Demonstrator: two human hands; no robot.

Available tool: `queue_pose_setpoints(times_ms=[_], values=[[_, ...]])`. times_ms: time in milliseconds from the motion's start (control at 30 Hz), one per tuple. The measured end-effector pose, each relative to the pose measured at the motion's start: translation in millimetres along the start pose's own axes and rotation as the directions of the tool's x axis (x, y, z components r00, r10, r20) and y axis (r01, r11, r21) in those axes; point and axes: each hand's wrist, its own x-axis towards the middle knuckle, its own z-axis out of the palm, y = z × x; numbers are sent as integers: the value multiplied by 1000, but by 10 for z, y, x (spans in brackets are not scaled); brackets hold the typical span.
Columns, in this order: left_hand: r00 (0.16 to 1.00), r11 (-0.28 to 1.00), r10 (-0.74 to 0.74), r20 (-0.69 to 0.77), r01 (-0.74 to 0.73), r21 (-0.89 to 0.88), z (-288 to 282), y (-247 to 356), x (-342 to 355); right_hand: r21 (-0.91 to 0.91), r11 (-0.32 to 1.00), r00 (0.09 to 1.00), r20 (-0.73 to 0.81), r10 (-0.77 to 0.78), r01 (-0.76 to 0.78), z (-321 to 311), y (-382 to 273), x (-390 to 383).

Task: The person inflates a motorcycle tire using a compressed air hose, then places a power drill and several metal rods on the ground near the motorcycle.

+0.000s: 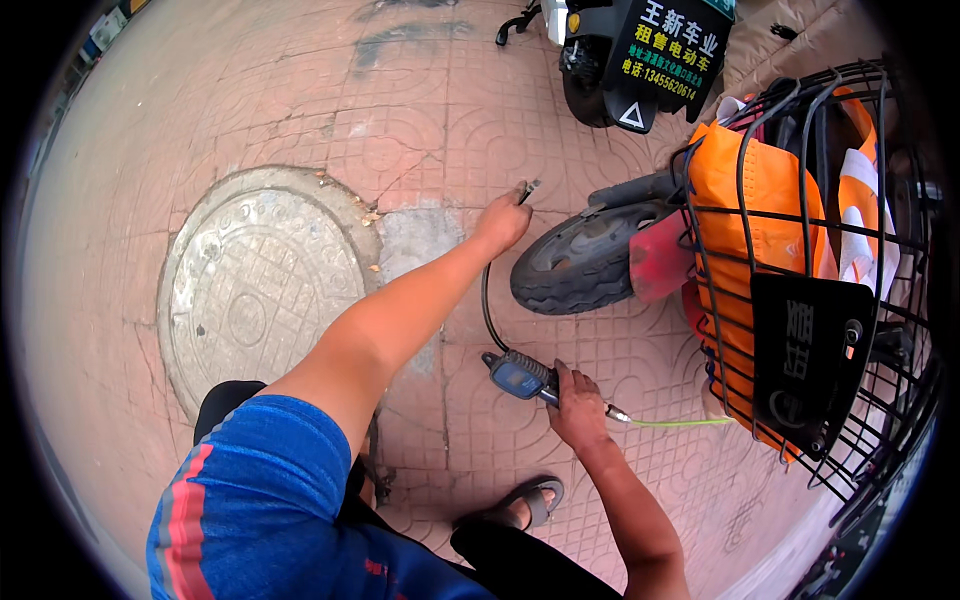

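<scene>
My left hand (503,224) is closed around the end of a black hose (487,310), and a short metal air chuck (531,189) sticks out past its fingers. That hose curves down to a tire inflator gauge (517,377) with a dark, rounded screen housing. My right hand (579,404) wraps round the gauge's handle, partly hiding it. From the handle's rear fitting a thin green air hose (680,422) runs right. Just right of my left hand, the chuck is apart from a black tire (575,262) on a two-wheeler with a red mudguard (660,257).
A black wire basket (745,215) holding orange cloth (750,180) overhangs the wheel at right. Another scooter (590,85) with a black sign panel stands at the top. A round manhole cover (250,310) lies left in the red paving. My sandalled foot (530,505) is below.
</scene>
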Motion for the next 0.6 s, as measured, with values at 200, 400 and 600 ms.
queue_pose_setpoints(times_ms=[200,400,600], values=[[971,997,66,231,-76,34,-74,204,268,-50,997,998,26,-51,52,-267,-88,252],[869,999,19,494,2,-42,-94,274,465,25,998,997,47,-57,55,-278,33,340],[848,1000,8,530,-13,7,31,199,692,10,997,997,-3,-81,81,-342,33,520]])
